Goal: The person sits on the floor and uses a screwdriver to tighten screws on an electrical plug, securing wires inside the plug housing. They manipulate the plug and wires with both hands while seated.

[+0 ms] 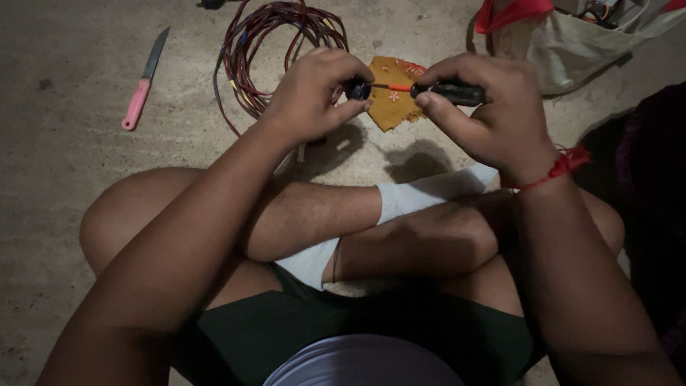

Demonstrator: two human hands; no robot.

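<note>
While our left hand (pixel 314 89) pinches a small dark fitting (pixel 358 89) above the floor, our right hand (pixel 493 114) grips a black-handled screwdriver (pixel 449 91), tip seated in it. Screw work looks mid-way; wire coil (pixel 275 43) on the floor isn't visibly hooked up.

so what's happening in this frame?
A person sits cross-legged on a concrete floor. The right hand holds a dark-handled screwdriver, its tip set into a small dark part pinched in the left hand. A coil of reddish wire, a pink-handled knife and an orange cloth lie beyond.
</note>
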